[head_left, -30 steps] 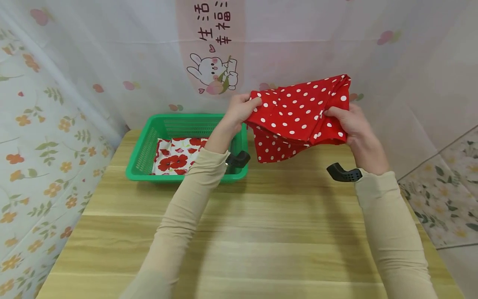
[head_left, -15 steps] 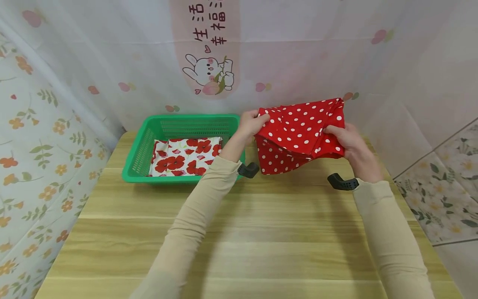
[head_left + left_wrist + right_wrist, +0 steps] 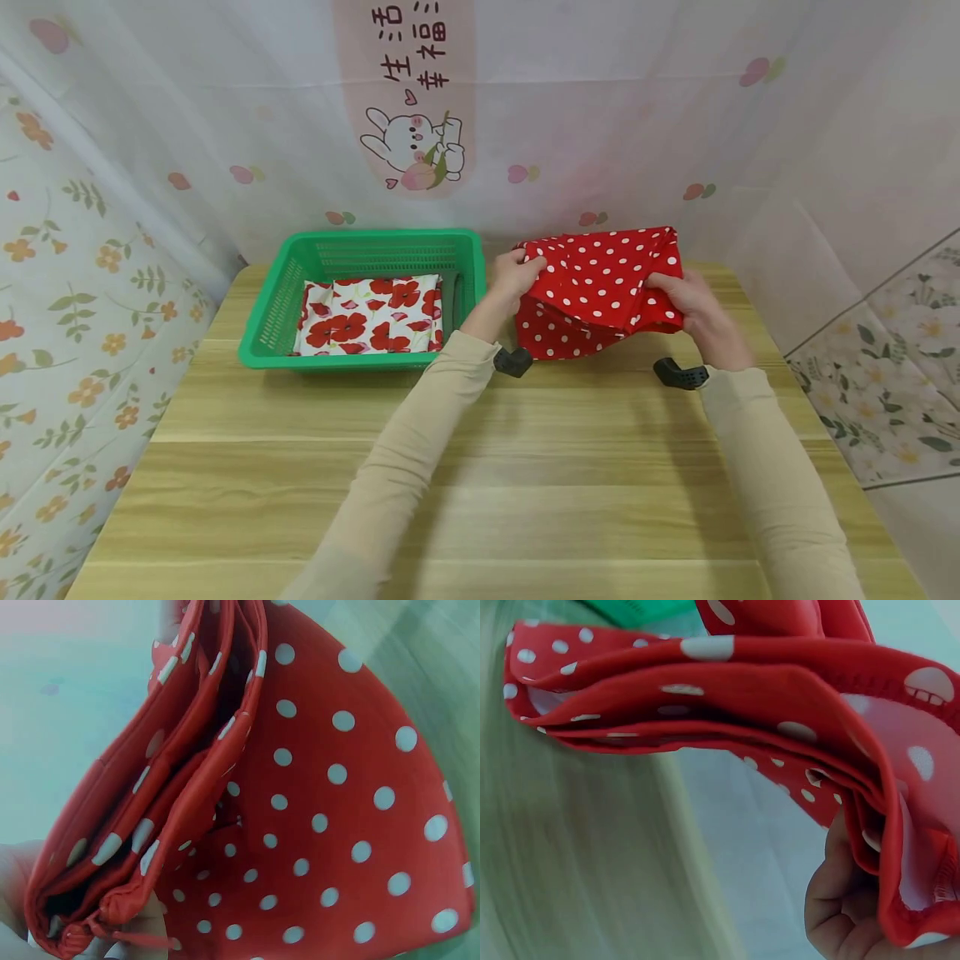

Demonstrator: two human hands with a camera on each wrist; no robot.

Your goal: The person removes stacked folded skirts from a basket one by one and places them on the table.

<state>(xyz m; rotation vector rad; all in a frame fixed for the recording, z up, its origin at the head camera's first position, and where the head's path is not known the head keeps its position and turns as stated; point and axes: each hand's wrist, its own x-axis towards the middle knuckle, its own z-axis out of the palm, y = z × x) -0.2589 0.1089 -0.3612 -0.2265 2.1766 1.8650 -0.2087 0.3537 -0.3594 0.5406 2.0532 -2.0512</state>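
A red cloth with white polka dots (image 3: 600,275), folded into several layers, is held up over the far right part of the table. My left hand (image 3: 513,277) pinches its left end, thumb on top. At the other end, my right hand (image 3: 693,302) grips the edge with the thumb across the front. A lower flap hangs down on the left side. In the left wrist view the stacked cloth layers (image 3: 142,802) and a thin tie by the fingers show. Curled fingers (image 3: 836,900) hold the stitched edge in the right wrist view.
Left of the cloth, a green plastic basket (image 3: 352,362) stands at the back of the wooden table (image 3: 540,492). Inside lies a folded white cloth with red flowers (image 3: 367,317), beside something dark at the right end. A printed curtain (image 3: 585,125) hangs behind the table.
Both hands have lowered the polka-dot cloth toward the table. The left hand has shifted right in the view, uncovering more of the basket and flowered cloth. Both grips stay the same.
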